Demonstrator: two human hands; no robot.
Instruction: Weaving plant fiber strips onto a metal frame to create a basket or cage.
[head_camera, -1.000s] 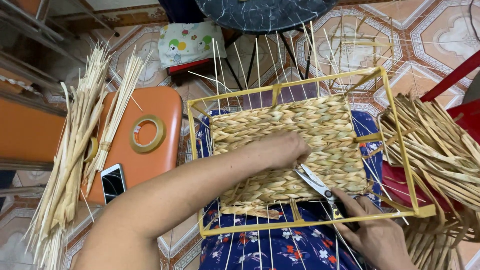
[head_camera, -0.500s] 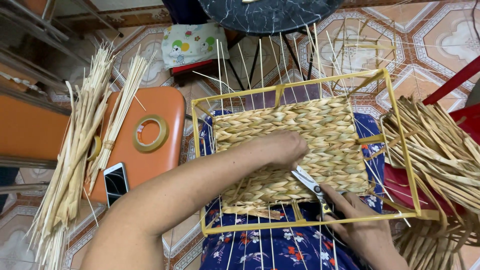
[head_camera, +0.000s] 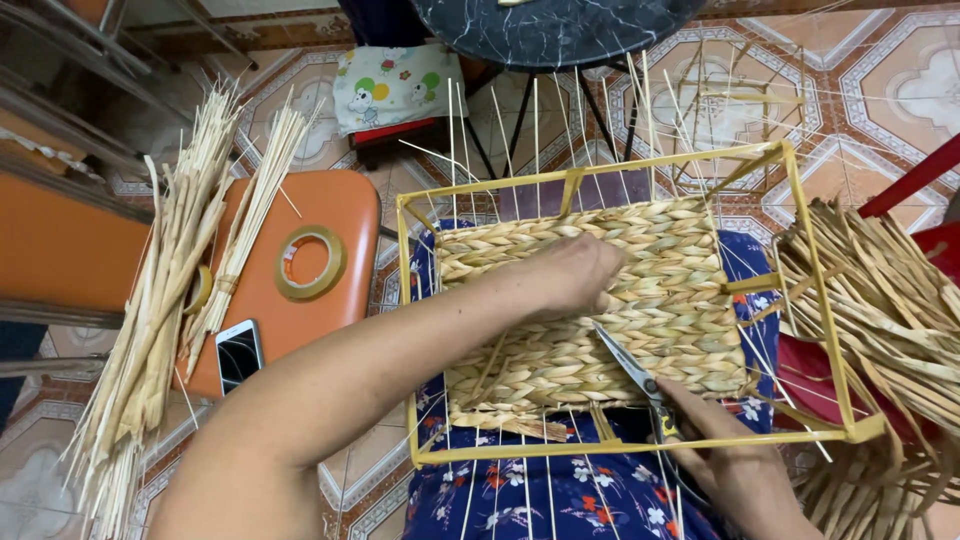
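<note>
Yellow wire frame (head_camera: 790, 260) w/ woven straw panel (head_camera: 680, 300) lies across the lap, on blue floral cloth (head_camera: 560, 500). Left hand (head_camera: 575, 275) pressed flat on the weave, fingers curled down, holding nothing. Right hand (head_camera: 735, 470) at frame's near edge, fingers closed round scissors (head_camera: 625, 362), blades slightly apart over the weave. Straw bundle (head_camera: 160, 300), orange stool (head_camera: 330, 230) w/ tape roll (head_camera: 310, 262) & phone (head_camera: 238, 352) off to the left.

A home is doubling as a craft workshop: patterned floor tiles (head_camera: 880, 70) and a cartoon-print cushion (head_camera: 395, 85) are sitting among bundles of reed stalks (head_camera: 160, 300), braided straw (head_camera: 890, 290) and a half-woven basket frame (head_camera: 600, 300).
</note>
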